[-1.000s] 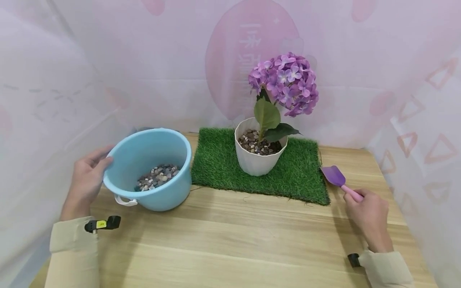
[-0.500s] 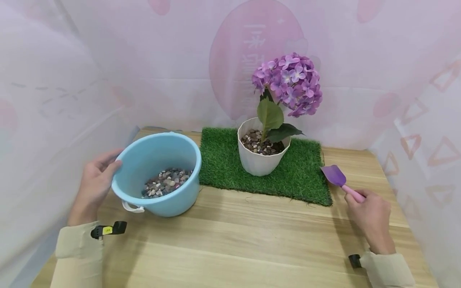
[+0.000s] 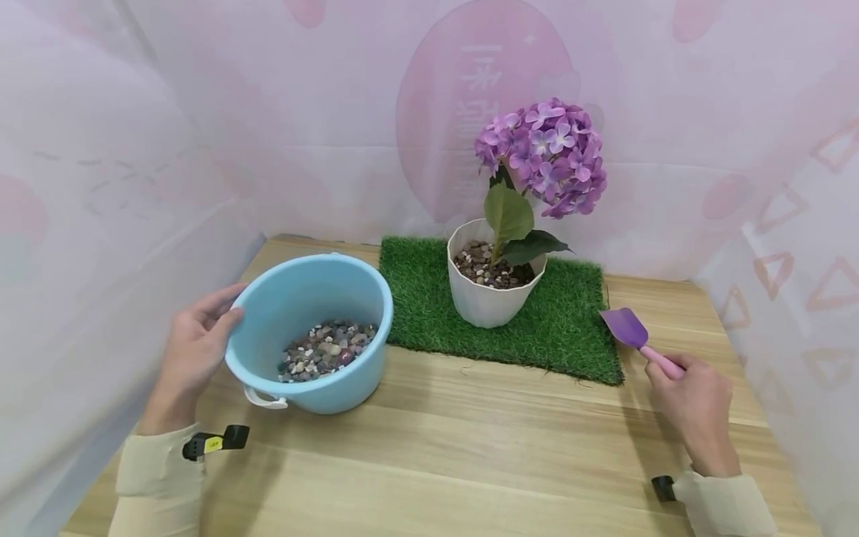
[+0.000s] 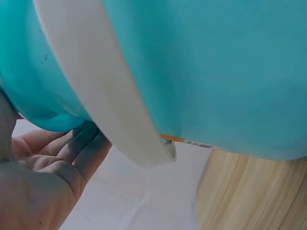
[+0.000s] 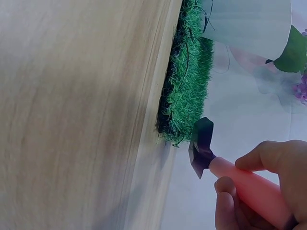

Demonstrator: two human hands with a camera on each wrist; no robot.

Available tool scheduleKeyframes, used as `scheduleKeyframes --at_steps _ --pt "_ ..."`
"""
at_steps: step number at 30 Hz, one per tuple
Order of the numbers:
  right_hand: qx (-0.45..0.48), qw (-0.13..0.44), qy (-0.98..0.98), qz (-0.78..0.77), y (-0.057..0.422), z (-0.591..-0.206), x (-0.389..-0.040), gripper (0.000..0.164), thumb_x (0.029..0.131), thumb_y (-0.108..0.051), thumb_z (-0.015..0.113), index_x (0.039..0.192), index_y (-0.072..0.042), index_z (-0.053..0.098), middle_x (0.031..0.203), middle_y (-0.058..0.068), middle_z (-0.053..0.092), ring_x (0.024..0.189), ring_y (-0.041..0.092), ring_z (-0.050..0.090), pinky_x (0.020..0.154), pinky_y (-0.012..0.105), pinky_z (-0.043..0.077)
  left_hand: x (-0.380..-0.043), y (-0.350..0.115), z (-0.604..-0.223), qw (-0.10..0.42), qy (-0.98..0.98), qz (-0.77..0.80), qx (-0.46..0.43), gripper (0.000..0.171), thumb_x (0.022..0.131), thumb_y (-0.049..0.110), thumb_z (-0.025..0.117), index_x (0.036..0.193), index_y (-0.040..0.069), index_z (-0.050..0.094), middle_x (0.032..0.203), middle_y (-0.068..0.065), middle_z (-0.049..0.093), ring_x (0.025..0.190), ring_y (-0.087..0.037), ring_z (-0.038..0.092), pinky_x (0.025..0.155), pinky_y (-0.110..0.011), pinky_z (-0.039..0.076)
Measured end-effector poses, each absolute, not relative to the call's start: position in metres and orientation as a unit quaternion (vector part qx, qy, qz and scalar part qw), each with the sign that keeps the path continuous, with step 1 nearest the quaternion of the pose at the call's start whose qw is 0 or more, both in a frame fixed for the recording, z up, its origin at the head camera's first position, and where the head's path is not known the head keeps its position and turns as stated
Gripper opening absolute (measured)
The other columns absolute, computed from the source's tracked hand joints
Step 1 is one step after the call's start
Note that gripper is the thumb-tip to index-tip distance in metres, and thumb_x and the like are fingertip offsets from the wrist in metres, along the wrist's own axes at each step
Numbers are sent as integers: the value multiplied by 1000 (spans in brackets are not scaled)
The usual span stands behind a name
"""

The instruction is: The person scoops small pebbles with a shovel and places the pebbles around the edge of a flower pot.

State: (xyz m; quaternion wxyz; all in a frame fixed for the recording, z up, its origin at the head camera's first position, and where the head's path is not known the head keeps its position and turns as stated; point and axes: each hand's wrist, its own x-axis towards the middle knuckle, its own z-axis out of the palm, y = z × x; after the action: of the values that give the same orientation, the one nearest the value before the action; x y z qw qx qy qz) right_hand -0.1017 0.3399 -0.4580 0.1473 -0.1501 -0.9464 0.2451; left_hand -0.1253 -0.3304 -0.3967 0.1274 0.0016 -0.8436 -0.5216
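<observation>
At the left of the head view, my left hand (image 3: 191, 347) grips the rim of a light blue bucket (image 3: 359, 380) that holds several small pebbles (image 3: 329, 350). The left wrist view has the fingers (image 4: 88, 151) curled under the rim, beside the bucket's white handle (image 4: 91, 72). On the right, my right hand (image 3: 698, 399) grips the pink handle of a small garden trowel (image 3: 625, 327). Its purple blade hangs by the right edge of the grass mat, bare on the side that shows. Whether the bucket touches the table is hard to tell.
A white flowerpot (image 3: 486, 302) with pebbles, dark soil and a purple hydrangea (image 3: 550, 156) stands on a green artificial grass mat (image 3: 423, 298). The wooden table (image 3: 470, 447) is bounded by white and pink printed cloth (image 3: 322, 112) behind and at both sides.
My left hand has drawn the bucket to the right and slightly toward me, nearer the mat. The right hand and trowel have stayed nearly in place.
</observation>
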Motion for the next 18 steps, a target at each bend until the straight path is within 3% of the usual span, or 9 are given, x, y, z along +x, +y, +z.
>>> scheduleKeyframes --at_steps 13,16,18 --pt "-144 150 -946 250 340 -457 -101 32 91 -22 68 108 2 80 101 29 78 81 44 71 62 39 47 -119 -312 -396 130 -813 -566 -52 42 108 6 53 147 -12 53 117 22 70 94 2 76 73 -24 68" --pt "-144 150 -946 247 340 -457 -100 32 91 -23 68 109 2 80 100 29 78 81 44 71 61 38 48 -118 -309 -396 126 -817 -561 -53 42 109 7 53 147 -11 53 120 17 71 95 2 76 74 -25 68" --pt "-143 148 -946 248 339 -457 -100 33 91 -23 69 109 3 79 101 29 78 82 44 71 62 38 49 -117 -307 -396 121 -817 -561 -52 42 109 6 52 147 -11 52 127 7 73 96 1 76 75 -27 68"
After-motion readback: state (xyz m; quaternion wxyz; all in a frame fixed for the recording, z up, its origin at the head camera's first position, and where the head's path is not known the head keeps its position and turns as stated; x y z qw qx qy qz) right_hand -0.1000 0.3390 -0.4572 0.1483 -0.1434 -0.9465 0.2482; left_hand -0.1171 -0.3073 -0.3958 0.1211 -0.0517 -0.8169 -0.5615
